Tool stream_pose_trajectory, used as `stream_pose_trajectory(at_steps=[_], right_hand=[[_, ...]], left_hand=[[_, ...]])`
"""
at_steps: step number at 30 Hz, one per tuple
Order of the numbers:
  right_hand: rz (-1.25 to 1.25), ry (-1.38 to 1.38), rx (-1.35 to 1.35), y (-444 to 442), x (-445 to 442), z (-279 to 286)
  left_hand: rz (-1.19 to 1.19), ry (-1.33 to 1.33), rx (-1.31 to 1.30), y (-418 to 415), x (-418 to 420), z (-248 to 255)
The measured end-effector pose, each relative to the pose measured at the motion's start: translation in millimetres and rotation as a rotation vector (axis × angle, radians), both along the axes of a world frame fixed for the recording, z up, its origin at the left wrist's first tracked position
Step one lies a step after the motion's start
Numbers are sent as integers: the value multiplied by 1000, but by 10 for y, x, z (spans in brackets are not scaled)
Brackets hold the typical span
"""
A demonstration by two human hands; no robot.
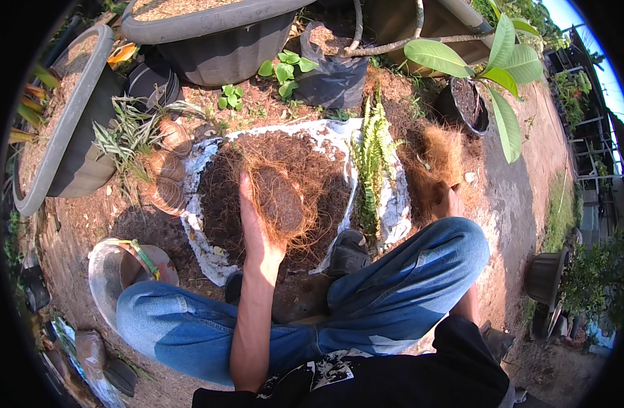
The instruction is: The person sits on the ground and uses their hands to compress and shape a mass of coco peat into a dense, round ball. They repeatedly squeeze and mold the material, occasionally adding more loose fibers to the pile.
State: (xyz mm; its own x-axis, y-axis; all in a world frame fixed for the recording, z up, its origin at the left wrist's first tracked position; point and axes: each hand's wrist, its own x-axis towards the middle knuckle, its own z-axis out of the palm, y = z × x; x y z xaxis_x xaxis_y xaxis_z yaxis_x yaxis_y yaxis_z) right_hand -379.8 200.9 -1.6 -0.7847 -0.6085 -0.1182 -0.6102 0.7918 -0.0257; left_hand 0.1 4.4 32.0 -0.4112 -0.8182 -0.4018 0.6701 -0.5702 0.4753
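Note:
My left hand [263, 229] cups a ball of soil wrapped in coconut fibre [281, 199], held above a heap of dark soil and fibre on a white plastic sheet [202, 255]. To the right, my right hand [449, 201] reaches past my knee to a pile of loose coconut fibre [442, 148]; its fingers touch the fibre, and whether they grip any cannot be told. A green fern [370, 158] lies across the sheet's right part. Left of the sheet are several fibre-wrapped balls [166, 196] bound with string, with striped narrow-leaved plants [128, 127] growing from them.
A pail [105, 270] with a yellow-green handle stands beside my left knee. Large grey planters [215, 51] stand at the back and left [87, 143]. A black plant bag [332, 81] and a black pot [462, 104] are behind the sheet, under a broad-leaved branch [383, 48].

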Motion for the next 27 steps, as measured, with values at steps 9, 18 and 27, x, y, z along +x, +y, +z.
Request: stream_pose_trajectory(at_steps=[9, 18, 27], right_hand=[[201, 148, 194, 178, 21, -198], [179, 185, 11, 244, -149, -514], [185, 509, 263, 391, -502, -583]], left_hand=[[-43, 57, 17, 7, -72, 62], [-46, 32, 47, -2, -80, 70], [-62, 42, 43, 4, -87, 77]])
